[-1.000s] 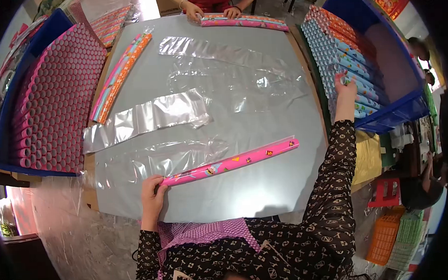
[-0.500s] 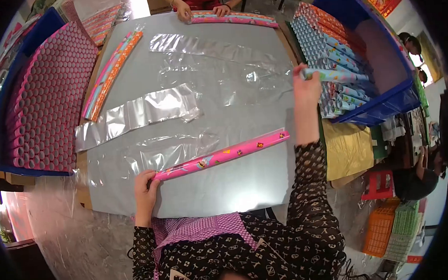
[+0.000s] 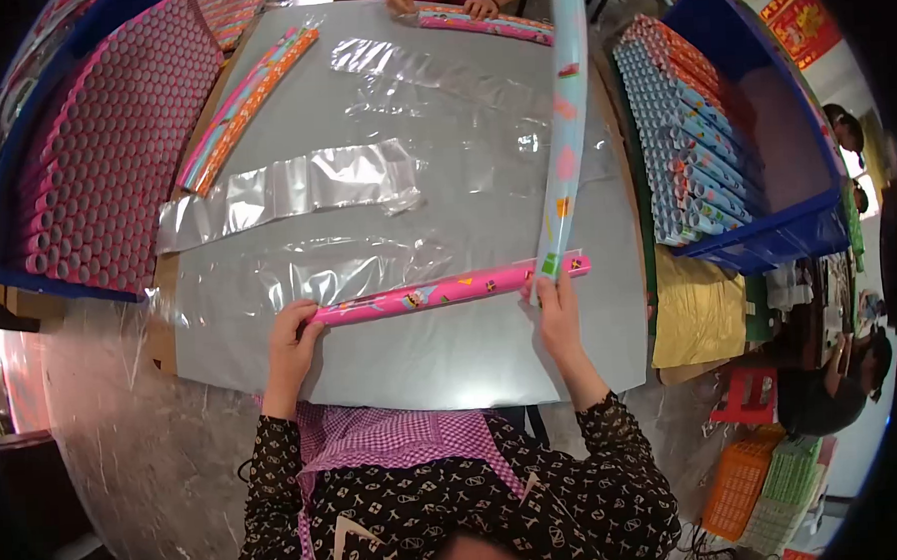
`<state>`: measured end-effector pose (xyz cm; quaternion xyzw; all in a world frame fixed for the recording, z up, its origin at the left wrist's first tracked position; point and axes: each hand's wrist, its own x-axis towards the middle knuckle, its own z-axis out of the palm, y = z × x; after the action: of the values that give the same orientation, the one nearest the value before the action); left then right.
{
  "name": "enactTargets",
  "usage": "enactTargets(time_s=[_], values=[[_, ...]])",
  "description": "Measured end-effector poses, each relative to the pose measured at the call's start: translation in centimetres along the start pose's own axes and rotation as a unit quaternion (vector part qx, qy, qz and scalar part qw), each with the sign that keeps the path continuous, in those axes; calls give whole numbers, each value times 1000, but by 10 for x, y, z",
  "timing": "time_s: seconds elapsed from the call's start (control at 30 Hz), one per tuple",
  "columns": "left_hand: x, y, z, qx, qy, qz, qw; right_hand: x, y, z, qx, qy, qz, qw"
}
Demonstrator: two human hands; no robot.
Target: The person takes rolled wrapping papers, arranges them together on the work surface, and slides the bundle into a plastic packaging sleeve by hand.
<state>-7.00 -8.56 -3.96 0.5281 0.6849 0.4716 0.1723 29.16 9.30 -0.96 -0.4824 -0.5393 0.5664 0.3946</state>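
My left hand [image 3: 294, 345] is closed around the left end of a pink patterned wrapping paper roll [image 3: 429, 295], which lies nearly level across the near part of the table. In my right hand [image 3: 561, 323] is the near end of a light blue wrapping paper roll [image 3: 565, 140]. The blue roll points away from me, its far end at the top of the view. It crosses the pink roll near that roll's right end. Whether my right fingers also touch the pink roll, I cannot tell. Clear plastic sleeves [image 3: 359, 179] lie flat beyond the pink roll.
On the left, a blue bin [image 3: 93, 282] holds stacked pink rolls. At right, another blue bin [image 3: 801, 215] holds blue and orange rolls. A bundle of rolls [image 3: 251, 108] lies on the table's far left. Across the table, another person's hands [image 3: 482, 8] touch a similar bundle.
My right hand has brought the blue roll from the right bin to the right end of the pink roll, turning it to point away from me. My left hand keeps hold of the pink roll.
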Motion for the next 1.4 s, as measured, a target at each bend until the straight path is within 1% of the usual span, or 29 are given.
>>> enactTargets(time_s=[0.03, 0.07, 0.1, 0.13, 0.17, 0.2, 0.23, 0.3, 0.33, 0.4, 0.5, 0.57, 0.63, 0.67, 0.73, 0.83, 0.9, 0.93, 1.0, 1.03, 1.1, 1.17, 1.23, 1.3, 1.33, 1.4], values=[[2, 2, 0, 2, 6, -7, 1000, -5, 4, -10, -2, -9, 2, 1000], [2, 5, 1, -3, 1, -21, 1000, -9, 7, -20, -111, 2, -39, 993], [1, 7, 0, -7, -2, -38, 999, -13, 11, -31, -217, 8, -83, 973], [-1, 1, 1, -2, 10, -30, 999, -16, 15, -42, -218, -9, -82, 972], [-1, 1, 0, 2, 23, -43, 999, -18, 19, -56, -265, -21, -111, 958], [-1, 2, 0, -5, 10, -51, 999, -18, 22, -70, -310, -35, -142, 939], [-1, 3, 0, -11, -2, -61, 998, -17, 31, -85, -310, -57, -142, 938], [1, 5, -3, -3, -28, -89, 996, -21, 47, -116, -386, -64, -166, 905], [1, 4, -1, 7, -17, -79, 997, -22, 45, -123, -386, -89, -163, 904], [0, 0, 0, 13, -12, -76, 997, -24, 37, -134, -431, -127, -184, 874], [4, 10, -3, -4, -9, -102, 995, -24, 21, -141, -433, -196, -193, 858], [3, 9, -3, -22, -5, -118, 993, -26, 19, -148, -452, -206, -202, 844], [3, 3, -3, -37, -20, -101, 994, -22, 10, -154, -479, -253, -182, 821], [3, 1, -4, -35, -17, -108, 993, -19, 4, -154, -478, -261, -182, 819], [3, -3, -3, -45, -39, -103, 993, -14, -4, -153, -494, -306, -197, 789], [4, -7, -3, -65, -65, -112, 989, -3, -3, -156, -515, -319, -191, 772], [4, -5, -6, -51, -54, -82, 994, 8, -7, -149, -513, -330, -202, 766], [4, -4, -7, -51, -55, -83, 994, 12, -8, -145, -509, -341, -215, 761], [5, -4, -9, -49, -87, -111, 989, 22, -4, -144, -516, -334, -214, 759], [6, -5, -10, -50, -87, -112, 989, 27, -3, -143, -523, -327, -215, 757], [5, -8, -10, -46, -96, -81, 991, 35, -2, -141, -523, -328, -217, 756], [4, -7, -12, -64, -102, -92, 988, 41, -4, -135, -522, -328, -221, 756], [4, -7, -14, -83, -110, -102, 985, 45, -6, -130, -494, -327, -220, 775], [5, -9, -16, -42, -117, -45, 991, 46, -6, -128, -507, -320, -207, 773], [5, -11, -17, -43, -117, -44, 991, 47, -7, -128, -520, -315, -194, 770], [4, -15, -21, -26, -143, 38, 989, 49, -6, -129, -520, -313, -195, 770]])
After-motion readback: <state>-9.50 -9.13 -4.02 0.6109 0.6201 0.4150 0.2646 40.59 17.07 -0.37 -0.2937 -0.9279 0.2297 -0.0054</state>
